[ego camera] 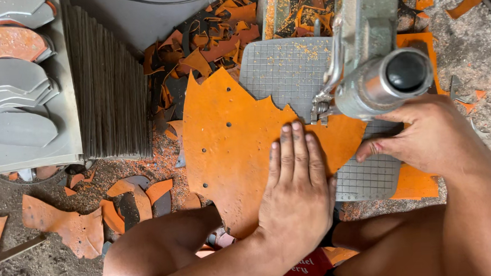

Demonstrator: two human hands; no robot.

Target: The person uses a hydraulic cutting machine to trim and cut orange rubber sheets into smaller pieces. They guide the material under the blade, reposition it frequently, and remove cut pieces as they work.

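Orange sheet material (229, 144), flat and jagged along its upper edge with a few small punched holes, is pressed down by the left hand (295, 180), which is laid open on it with fingers straight and close together. Bare knees are seen at the bottom of the view, either side of that arm. The right hand (424, 137) is set just beside it, loosely curled, its fingertips resting on the sheet's right edge where it lies over a grey gridded cutting plate (292, 68); nothing is gripped by it. Directly above the right hand, a metal machine head with a cylindrical barrel (385, 80) is positioned over the plate. Orange and dark offcuts (207, 45) are heaped beyond the sheet, and more scraps (65, 226) are scattered on the dusty floor at left. Further left, a row of thin grey sheets (111, 83) is stood on edge, and grey sole-shaped cut pieces (10, 83) are stacked beside it.
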